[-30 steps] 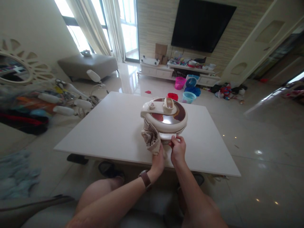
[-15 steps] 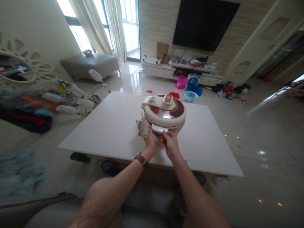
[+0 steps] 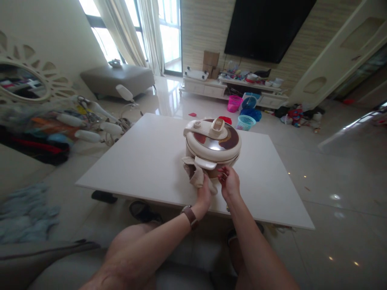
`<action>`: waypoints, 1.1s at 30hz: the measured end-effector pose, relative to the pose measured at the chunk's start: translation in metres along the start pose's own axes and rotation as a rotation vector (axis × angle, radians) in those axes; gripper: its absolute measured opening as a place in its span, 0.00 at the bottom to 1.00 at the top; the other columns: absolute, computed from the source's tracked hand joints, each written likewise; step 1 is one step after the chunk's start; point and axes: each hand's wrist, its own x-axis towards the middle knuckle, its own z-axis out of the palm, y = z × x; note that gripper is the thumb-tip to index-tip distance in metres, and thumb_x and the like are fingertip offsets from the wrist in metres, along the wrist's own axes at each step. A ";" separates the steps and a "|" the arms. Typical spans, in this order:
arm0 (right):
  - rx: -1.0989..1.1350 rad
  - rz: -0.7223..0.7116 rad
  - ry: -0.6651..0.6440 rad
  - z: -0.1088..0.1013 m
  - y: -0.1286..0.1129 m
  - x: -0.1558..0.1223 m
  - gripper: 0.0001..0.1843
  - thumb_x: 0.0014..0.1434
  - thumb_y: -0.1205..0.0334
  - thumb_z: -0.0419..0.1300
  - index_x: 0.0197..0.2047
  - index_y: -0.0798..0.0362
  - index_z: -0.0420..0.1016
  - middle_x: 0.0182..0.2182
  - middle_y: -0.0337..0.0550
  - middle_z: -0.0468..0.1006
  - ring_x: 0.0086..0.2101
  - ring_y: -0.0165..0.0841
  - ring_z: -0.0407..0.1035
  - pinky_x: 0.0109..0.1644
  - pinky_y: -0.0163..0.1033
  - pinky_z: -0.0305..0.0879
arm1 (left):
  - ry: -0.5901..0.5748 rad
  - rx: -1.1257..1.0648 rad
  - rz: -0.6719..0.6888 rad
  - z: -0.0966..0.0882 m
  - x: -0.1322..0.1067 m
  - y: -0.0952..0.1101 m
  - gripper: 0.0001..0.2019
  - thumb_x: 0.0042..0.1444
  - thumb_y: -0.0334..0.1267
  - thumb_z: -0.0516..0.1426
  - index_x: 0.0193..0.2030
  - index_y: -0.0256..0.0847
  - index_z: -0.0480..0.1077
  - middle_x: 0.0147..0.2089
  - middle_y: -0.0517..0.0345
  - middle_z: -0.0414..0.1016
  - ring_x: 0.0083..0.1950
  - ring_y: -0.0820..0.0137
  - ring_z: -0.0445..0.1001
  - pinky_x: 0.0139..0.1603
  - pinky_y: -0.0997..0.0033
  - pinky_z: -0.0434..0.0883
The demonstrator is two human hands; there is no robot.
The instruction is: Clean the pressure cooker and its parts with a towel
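Note:
A cream pressure cooker (image 3: 213, 145) with a brown-and-silver lid stands on a white low table (image 3: 145, 161). My left hand (image 3: 204, 193), with a brown watch on the wrist, is closed on a beige cloth (image 3: 196, 174) pressed against the cooker's near left side, under its front handle. My right hand (image 3: 229, 182) is just right of it, fingers curled against the cooker's lower front wall; whether it grips anything is unclear. My bare knees show below the table's near edge.
A clutter of white-handled tools and coloured items (image 3: 87, 129) lies left of the table. Small pink and blue baskets (image 3: 242, 117) stand on the floor beyond it, before a white TV cabinet (image 3: 211, 88). A grey ottoman (image 3: 121, 78) is at back left. Slippers (image 3: 142, 211) lie under the table.
Both hands dropped from the cooker's front handle to its lower front. The cloth has shifted lower and right along the cooker's side. The cooker turned slightly.

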 end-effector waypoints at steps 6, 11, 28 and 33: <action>0.026 -0.001 0.022 -0.001 0.000 -0.002 0.09 0.45 0.58 0.64 0.31 0.51 0.72 0.23 0.35 0.78 0.20 0.25 0.65 0.22 0.30 0.57 | 0.088 -0.143 -0.227 0.005 -0.002 0.017 0.30 0.76 0.52 0.47 0.76 0.35 0.61 0.79 0.40 0.63 0.78 0.57 0.64 0.78 0.61 0.62; 0.013 -0.012 0.021 -0.006 -0.002 -0.001 0.11 0.45 0.55 0.65 0.30 0.50 0.71 0.23 0.35 0.78 0.20 0.25 0.65 0.23 0.30 0.58 | 0.136 -0.442 -0.353 -0.020 0.047 0.065 0.32 0.75 0.57 0.44 0.74 0.37 0.65 0.72 0.43 0.74 0.71 0.55 0.74 0.72 0.51 0.71; 0.061 -0.047 0.001 -0.001 0.001 0.001 0.13 0.46 0.55 0.67 0.35 0.50 0.75 0.29 0.35 0.81 0.25 0.27 0.69 0.25 0.30 0.60 | -0.378 0.855 0.887 -0.031 0.023 0.114 0.28 0.62 0.37 0.63 0.69 0.52 0.75 0.78 0.54 0.66 0.85 0.51 0.48 0.83 0.41 0.26; 0.026 -0.016 0.036 -0.007 0.001 0.000 0.11 0.43 0.56 0.65 0.30 0.50 0.71 0.24 0.32 0.77 0.20 0.24 0.65 0.24 0.29 0.59 | -0.182 0.620 0.825 -0.039 0.052 0.115 0.27 0.64 0.36 0.59 0.71 0.46 0.73 0.78 0.52 0.65 0.84 0.54 0.51 0.85 0.44 0.38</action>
